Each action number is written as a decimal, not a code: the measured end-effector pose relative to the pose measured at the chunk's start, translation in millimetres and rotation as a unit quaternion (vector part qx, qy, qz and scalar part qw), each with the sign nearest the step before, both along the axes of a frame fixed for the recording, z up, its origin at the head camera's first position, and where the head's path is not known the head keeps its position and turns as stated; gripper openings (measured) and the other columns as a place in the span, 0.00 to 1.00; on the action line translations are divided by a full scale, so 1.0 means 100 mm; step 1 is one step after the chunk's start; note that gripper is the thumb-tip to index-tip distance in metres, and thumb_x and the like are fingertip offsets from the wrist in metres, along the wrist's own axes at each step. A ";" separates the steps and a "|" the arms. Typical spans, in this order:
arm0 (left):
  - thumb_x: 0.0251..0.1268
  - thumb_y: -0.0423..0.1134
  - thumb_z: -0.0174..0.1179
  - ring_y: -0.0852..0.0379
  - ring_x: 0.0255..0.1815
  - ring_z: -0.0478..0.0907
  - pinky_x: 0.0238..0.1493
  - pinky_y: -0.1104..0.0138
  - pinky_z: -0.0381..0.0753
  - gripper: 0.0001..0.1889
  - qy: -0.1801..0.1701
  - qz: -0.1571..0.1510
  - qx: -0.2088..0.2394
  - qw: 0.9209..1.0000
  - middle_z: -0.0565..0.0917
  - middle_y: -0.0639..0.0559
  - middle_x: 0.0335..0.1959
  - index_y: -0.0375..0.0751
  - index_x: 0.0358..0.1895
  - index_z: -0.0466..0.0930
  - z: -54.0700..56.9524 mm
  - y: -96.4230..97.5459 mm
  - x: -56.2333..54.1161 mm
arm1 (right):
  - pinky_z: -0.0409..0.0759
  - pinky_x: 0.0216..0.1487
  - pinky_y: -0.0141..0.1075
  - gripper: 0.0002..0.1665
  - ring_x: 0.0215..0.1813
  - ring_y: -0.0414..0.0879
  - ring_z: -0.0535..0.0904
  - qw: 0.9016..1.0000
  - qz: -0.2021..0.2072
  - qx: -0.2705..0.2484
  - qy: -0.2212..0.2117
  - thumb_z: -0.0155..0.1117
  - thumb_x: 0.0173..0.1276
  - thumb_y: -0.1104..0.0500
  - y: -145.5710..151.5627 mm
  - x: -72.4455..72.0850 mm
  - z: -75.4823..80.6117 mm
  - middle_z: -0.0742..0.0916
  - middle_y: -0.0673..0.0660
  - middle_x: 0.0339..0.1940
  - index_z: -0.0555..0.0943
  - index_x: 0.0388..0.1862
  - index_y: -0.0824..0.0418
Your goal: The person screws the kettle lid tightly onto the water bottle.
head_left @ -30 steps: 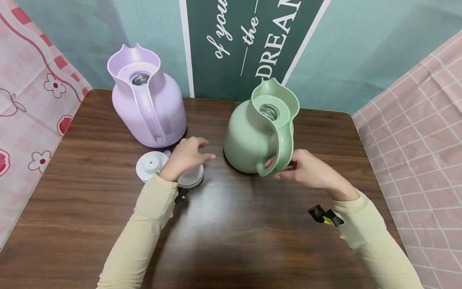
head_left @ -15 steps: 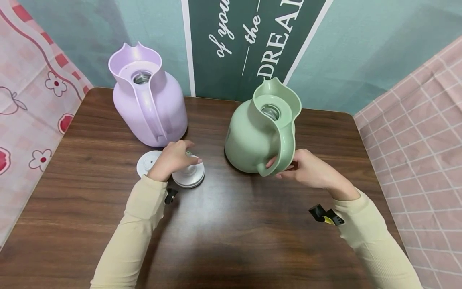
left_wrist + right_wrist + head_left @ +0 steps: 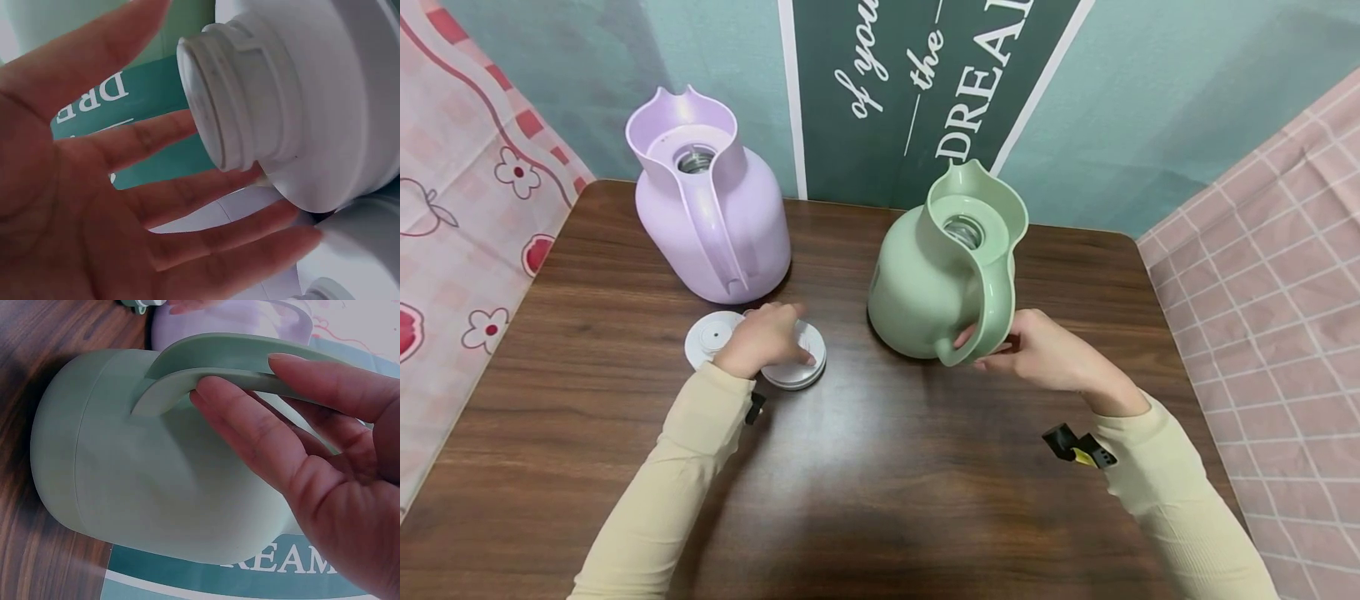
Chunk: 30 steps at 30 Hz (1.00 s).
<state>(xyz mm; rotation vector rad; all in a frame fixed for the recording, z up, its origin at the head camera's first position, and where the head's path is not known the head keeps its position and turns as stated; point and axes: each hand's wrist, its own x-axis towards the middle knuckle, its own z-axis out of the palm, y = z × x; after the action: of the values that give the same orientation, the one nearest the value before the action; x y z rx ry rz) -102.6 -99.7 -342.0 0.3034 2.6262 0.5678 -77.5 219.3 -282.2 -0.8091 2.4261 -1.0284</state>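
Observation:
My left hand is over a white stopper lid, which lies plug side up on the table. In the left wrist view, its fingers extend beside and behind the lid's round plug, with the thumb apart on the other side. A pale green vacuum jug stands upright on the right, its mouth uncovered. My right hand grips the jug's handle, the thumb on one side and fingers curled under the other. A second white stopper lid lies left of my left hand, partly hidden by it.
A lilac vacuum jug, also uncovered, stands behind the lids at the back left. The brown wooden table ends at a teal cloth backdrop. Pink patterned cloths flank both sides.
My left hand has moved left and down onto the right-hand lid, its thumb dropping over the lid's near side. My right hand and the green jug stay in place.

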 end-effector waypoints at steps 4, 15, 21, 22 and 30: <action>0.40 0.40 0.72 0.35 0.49 0.70 0.46 0.48 0.68 0.34 0.000 -0.009 -0.015 1.000 0.75 0.33 0.49 0.34 0.55 0.72 0.00 0.03 0.01 | 0.74 0.35 0.31 0.15 0.35 0.38 0.77 1.000 0.004 -0.008 0.000 0.65 0.54 0.72 0.00 0.00 0.00 0.84 0.46 0.34 0.82 0.39 0.58; 0.32 0.40 0.75 0.33 0.45 0.70 0.43 0.47 0.69 0.36 0.018 -0.014 -0.050 0.998 0.75 0.34 0.45 0.37 0.54 0.73 -0.05 0.10 0.09 | 0.74 0.32 0.31 0.12 0.34 0.38 0.76 1.000 0.007 -0.014 -0.010 0.64 0.57 0.70 0.00 -0.01 0.00 0.85 0.48 0.36 0.82 0.40 0.59; 0.29 0.38 0.75 0.32 0.41 0.71 0.34 0.48 0.73 0.35 0.034 -0.010 -0.060 0.998 0.75 0.34 0.43 0.37 0.51 0.75 -0.09 0.12 0.10 | 0.74 0.34 0.31 0.13 0.35 0.38 0.76 1.000 0.008 -0.009 0.001 0.65 0.56 0.70 0.00 -0.01 -0.01 0.84 0.47 0.35 0.82 0.39 0.57; 0.29 0.38 0.75 0.32 0.41 0.70 0.33 0.48 0.74 0.35 0.035 -0.010 -0.060 0.998 0.75 0.34 0.43 0.37 0.51 0.74 -0.10 0.12 0.11 | 0.74 0.34 0.31 0.13 0.35 0.38 0.76 1.000 0.009 -0.010 0.003 0.65 0.56 0.70 0.00 -0.01 -0.01 0.84 0.46 0.35 0.82 0.39 0.57; 0.27 0.36 0.75 0.33 0.40 0.70 0.29 0.50 0.74 0.37 0.053 -0.018 -0.062 0.997 0.75 0.33 0.41 0.37 0.52 0.74 -0.13 0.12 0.13 | 0.74 0.34 0.30 0.13 0.34 0.38 0.76 1.000 0.011 -0.017 0.009 0.65 0.55 0.70 0.01 -0.01 -0.02 0.85 0.48 0.33 0.82 0.39 0.58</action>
<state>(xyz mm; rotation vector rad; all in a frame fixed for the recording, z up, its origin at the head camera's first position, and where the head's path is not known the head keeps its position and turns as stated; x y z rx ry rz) -89.9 -88.2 -354.9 0.3491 2.7375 0.3859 -78.1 220.6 -284.1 -0.8588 2.4142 -1.0611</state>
